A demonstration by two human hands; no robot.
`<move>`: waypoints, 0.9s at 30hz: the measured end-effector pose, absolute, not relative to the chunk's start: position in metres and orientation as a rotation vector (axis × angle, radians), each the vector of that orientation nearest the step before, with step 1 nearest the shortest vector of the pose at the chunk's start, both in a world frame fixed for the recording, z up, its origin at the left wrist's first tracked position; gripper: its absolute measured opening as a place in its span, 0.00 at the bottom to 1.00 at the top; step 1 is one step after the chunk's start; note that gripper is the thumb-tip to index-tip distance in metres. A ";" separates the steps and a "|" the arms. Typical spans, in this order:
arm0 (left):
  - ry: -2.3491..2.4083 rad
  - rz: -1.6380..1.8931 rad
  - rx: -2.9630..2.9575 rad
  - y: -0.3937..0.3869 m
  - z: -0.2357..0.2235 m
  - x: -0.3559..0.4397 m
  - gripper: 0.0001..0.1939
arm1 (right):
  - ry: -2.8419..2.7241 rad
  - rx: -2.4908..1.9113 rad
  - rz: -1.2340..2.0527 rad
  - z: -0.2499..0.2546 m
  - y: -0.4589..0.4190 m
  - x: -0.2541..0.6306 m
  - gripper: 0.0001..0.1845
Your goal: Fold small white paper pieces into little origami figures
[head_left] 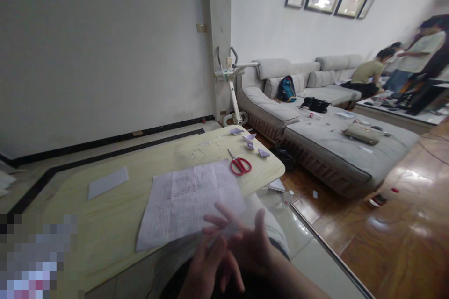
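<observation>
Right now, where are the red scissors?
In the head view, the red scissors lie right of centre on the yellowish table, beside the far right corner of the big printed sheet, with little folded papers just beyond them.

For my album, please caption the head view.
Left hand and right hand near printed paper, red scissors and folded papers on a table.

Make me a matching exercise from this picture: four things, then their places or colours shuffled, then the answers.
1. Scissors
2. Printed sheet
3. Folded paper pieces
4. Backpack

A. Resting on the sofa
B. Spread out, nearest the right hand
C. Red handles
D. Grouped at the sofa end of the table

Pairs: 1-C, 2-B, 3-D, 4-A
</observation>
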State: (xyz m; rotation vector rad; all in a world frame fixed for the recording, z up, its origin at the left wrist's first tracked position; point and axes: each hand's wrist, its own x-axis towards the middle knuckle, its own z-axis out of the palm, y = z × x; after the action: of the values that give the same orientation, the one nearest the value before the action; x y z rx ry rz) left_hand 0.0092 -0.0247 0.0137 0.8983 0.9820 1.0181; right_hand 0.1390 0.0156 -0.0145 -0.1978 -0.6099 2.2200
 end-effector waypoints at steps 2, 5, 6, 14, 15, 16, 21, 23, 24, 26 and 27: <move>0.978 0.992 0.914 -0.023 0.017 0.010 0.27 | -0.622 -0.204 2.228 -0.015 0.016 0.138 0.58; 1.025 1.011 0.936 -0.019 0.024 0.006 0.22 | -0.646 -0.212 2.226 -0.016 0.017 0.136 0.58; 1.055 1.030 0.950 -0.018 0.026 0.003 0.21 | -0.655 -0.223 2.210 -0.017 0.017 0.136 0.58; 1.209 1.001 1.103 -0.021 0.030 -0.010 0.22 | -1.008 -0.830 1.753 -0.013 0.022 0.144 0.19; 1.226 0.981 1.123 -0.022 0.029 -0.011 0.21 | -1.079 -0.860 1.769 -0.011 0.020 0.145 0.20; 1.255 0.981 1.137 -0.024 0.027 -0.013 0.18 | -1.147 -0.878 1.787 -0.008 0.018 0.146 0.20; 1.488 1.029 1.357 -0.023 -0.011 -0.030 0.10 | -1.269 -0.956 1.708 0.006 0.009 0.145 0.21; 1.519 1.097 1.524 -0.022 -0.031 -0.038 0.11 | -1.260 -1.001 1.686 0.007 0.009 0.146 0.22; 1.517 1.117 1.549 -0.022 -0.039 -0.039 0.11 | -1.263 -1.021 1.676 0.007 0.009 0.147 0.22; 1.489 1.218 1.676 -0.023 -0.049 -0.039 0.10 | -1.313 -1.037 1.623 0.006 0.011 0.149 0.19; 1.513 1.294 1.719 -0.024 -0.051 -0.036 0.10 | -1.370 -1.033 1.569 0.006 0.012 0.151 0.16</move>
State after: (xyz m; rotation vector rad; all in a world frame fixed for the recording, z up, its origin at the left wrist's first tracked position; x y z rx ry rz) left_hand -0.0364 -0.0242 -0.0506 1.7187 1.5134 1.2942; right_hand 0.1511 0.0117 0.0061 -1.0332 -1.3696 1.5691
